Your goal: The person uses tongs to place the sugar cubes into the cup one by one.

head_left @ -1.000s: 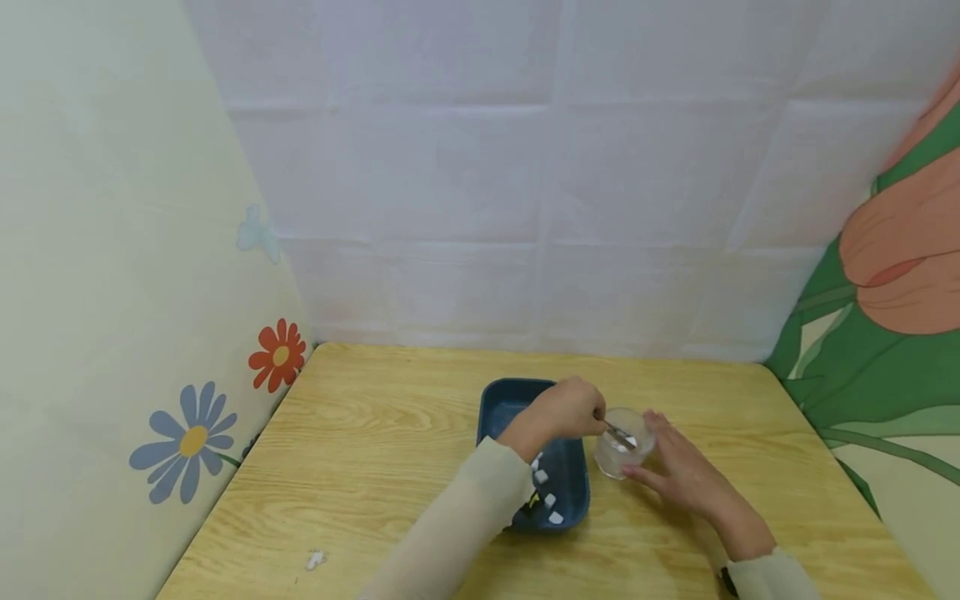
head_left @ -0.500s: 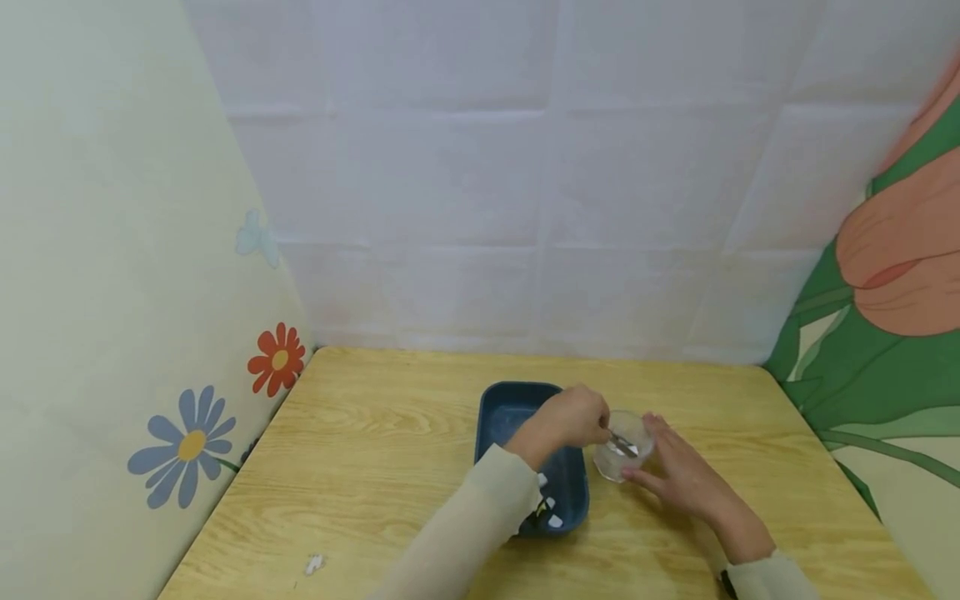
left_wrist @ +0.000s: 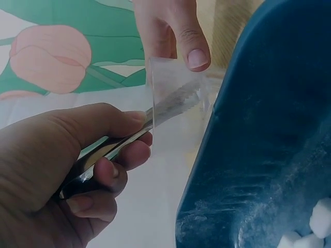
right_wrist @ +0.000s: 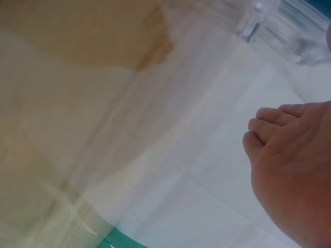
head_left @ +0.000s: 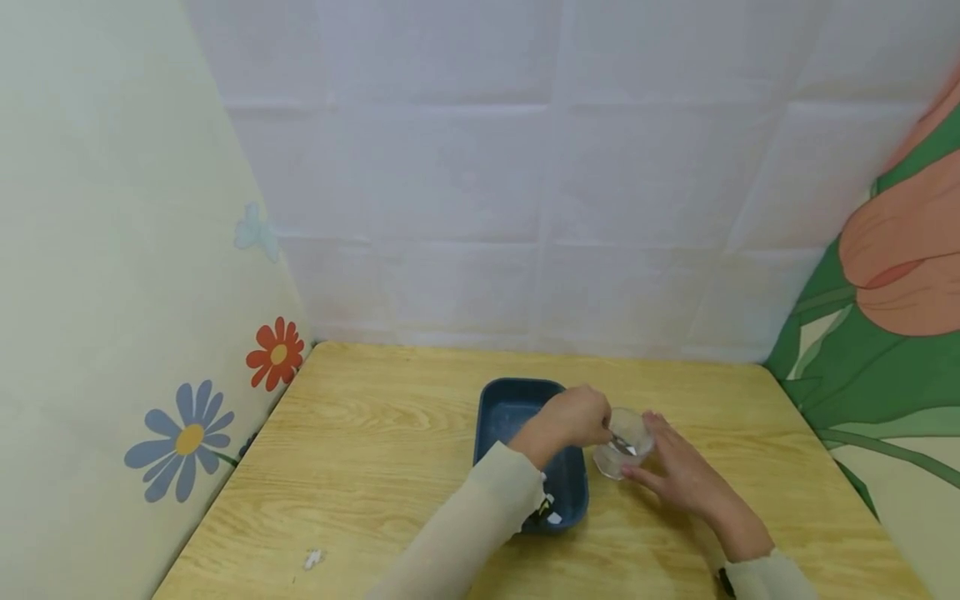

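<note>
My left hand (head_left: 566, 418) grips small metal tongs (left_wrist: 98, 157) above the right side of a dark blue tray (left_wrist: 243, 119). The serrated tips of the tongs reach inside a clear cup (head_left: 622, 462). Something white lies at the tips in the head view; its shape is hard to make out. On the cup's other side, my right hand (head_left: 686, 475) holds it with thumb in front and fingers behind. Several white cubes (left_wrist: 323, 218) lie in the near end of the tray, partly hidden by the left sleeve, beside a small yellow-and-black thing (head_left: 545, 505).
A small white scrap (head_left: 312, 558) lies on the wood-grain table (head_left: 375, 433) at the near left. A white cloth backdrop (head_left: 435, 208) hangs behind the table, with flower-printed panels at both sides.
The left hand has moved slightly right and down, with the tong tips lower in the cup. The right hand and the cup have stayed in place.
</note>
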{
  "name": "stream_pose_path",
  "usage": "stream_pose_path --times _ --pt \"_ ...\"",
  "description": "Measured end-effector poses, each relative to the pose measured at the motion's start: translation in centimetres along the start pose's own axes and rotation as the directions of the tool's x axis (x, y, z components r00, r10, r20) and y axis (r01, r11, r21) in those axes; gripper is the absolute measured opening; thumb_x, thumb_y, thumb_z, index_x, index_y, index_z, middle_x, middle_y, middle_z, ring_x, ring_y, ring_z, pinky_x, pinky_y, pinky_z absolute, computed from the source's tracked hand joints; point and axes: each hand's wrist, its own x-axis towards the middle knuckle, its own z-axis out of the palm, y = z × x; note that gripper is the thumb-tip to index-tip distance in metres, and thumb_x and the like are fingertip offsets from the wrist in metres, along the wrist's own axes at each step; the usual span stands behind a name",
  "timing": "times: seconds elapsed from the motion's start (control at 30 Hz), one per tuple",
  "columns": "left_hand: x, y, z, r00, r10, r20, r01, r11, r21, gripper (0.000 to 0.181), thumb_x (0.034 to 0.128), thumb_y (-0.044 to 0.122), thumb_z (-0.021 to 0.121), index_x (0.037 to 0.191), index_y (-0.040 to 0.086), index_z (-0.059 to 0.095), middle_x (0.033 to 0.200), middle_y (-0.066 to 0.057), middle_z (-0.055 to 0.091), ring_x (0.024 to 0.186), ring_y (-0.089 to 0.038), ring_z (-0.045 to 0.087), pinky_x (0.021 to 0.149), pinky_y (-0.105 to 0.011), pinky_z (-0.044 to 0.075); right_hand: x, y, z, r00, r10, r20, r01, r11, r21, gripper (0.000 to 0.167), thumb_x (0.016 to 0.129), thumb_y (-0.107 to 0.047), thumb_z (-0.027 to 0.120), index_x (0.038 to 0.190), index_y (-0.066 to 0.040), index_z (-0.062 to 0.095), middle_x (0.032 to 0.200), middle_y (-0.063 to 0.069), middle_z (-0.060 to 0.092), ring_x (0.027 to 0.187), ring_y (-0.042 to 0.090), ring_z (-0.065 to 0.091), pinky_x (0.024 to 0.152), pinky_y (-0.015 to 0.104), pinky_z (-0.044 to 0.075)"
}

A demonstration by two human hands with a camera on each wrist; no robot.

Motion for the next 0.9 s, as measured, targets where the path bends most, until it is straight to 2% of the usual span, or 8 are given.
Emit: stream_pose_path --times 0.43,0.67,0.9 --pt "0.08 0.37 0.12 1.0 -0.004 0.01 0.003 1.0 0.009 0.01 0.0902 0.025 0.075 0.081 0.022 0.076 0.075 0.013 0.065 0.066 -0.004 0.056 0.062 -0.022 0.047 0.04 -0.03 -0.15 0.999 0.038 0.019 -0.038 0.999 -0.019 0.104 0.089 -0.056 0.071 0.155 0.01 0.025 0.157 0.037 0.025 0.145 0.056 0.023 0.112 0.069 0.024" --pt "-0.07 0.3 0.15 1.0 0.001 0.026 -0.001 1.0 0.006 0.018 0.0935 0.025 0.072 0.075 0.022 0.073 0.069 0.013 0.062 0.06 -0.005 0.054 0.058 -0.022 0.046 0.1 -0.04 -0.23 0.999 0.03 0.027 -0.029 0.999 -0.017 0.104 0.09 -0.055 0.071 0.154 0.012 0.024 0.157 0.037 0.024 0.145 0.056 0.021 0.112 0.069 0.024" --pt "-0.18 -0.09 -0.21 1.0 -0.007 0.023 0.007 1.0 0.001 0.012 0.0946 0.03 0.072 0.085 0.024 0.077 0.079 0.014 0.067 0.065 -0.003 0.057 0.063 -0.022 0.048 0.11 -0.19 -0.21 1.0 0.022 0.022 -0.022 0.999 -0.025 0.104 0.09 -0.053 0.072 0.154 0.014 0.023 0.157 0.038 0.024 0.145 0.055 0.022 0.111 0.069 0.025"
